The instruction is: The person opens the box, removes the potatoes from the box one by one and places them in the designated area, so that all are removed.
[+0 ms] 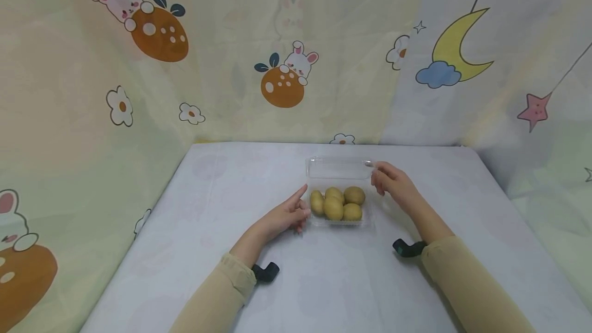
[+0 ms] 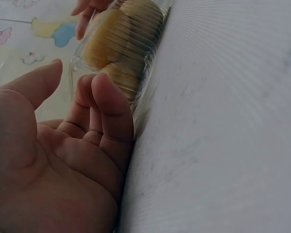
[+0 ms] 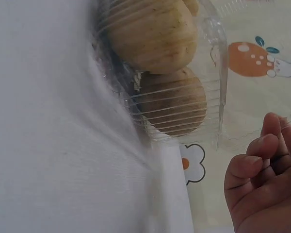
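Note:
A clear plastic clamshell box stands on the table with several yellow-brown potatoes in its base. Its clear lid is raised at the far side. At the box's left side is my left hand; bent fingertips rest against the ribbed wall, while the thumb stands away from it. My right hand pinches the lid's right edge between thumb and forefinger, its other fingers curled. The right wrist view shows potatoes through the box wall, left of the right hand.
A white cloth covers the table. Behind it and on both sides hangs a printed curtain with rabbits, flowers and a moon. Black wrist cameras sit on both forearms, below tan sleeves.

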`<state>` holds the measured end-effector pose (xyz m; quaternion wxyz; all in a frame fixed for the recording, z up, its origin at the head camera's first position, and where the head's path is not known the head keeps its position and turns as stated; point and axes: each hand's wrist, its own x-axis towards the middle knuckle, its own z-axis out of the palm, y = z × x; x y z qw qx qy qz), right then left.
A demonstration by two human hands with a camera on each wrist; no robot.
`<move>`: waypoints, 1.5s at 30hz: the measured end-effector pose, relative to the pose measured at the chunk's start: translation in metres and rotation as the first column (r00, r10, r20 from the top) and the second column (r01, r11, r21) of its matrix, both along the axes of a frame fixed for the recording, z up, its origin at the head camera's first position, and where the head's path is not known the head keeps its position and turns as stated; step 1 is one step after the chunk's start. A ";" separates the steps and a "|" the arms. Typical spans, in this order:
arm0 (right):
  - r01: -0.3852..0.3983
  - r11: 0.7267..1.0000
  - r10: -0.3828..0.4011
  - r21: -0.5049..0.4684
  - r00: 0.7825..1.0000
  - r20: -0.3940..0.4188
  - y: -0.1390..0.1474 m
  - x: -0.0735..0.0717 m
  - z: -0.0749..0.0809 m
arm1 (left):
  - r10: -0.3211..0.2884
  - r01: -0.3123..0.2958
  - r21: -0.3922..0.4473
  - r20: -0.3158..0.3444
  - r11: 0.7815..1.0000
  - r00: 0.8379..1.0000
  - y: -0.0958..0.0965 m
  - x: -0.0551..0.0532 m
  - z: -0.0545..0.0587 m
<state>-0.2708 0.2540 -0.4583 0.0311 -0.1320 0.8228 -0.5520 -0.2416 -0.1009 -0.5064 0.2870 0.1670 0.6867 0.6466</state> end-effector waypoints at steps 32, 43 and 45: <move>0.029 0.991 -0.010 -0.130 0.989 0.145 -0.012 -0.038 -0.007 | -0.016 0.016 -0.019 -0.034 1.000 0.999 -0.001 0.000 0.001; 0.038 0.997 -0.026 -0.070 0.987 0.161 -0.011 -0.046 -0.020 | -0.016 0.014 -0.038 -0.049 0.999 0.999 -0.001 0.000 0.001; 0.036 0.998 -0.026 -0.055 0.985 0.171 -0.011 -0.048 -0.021 | -0.018 0.016 -0.036 -0.051 0.999 0.999 -0.001 0.000 0.000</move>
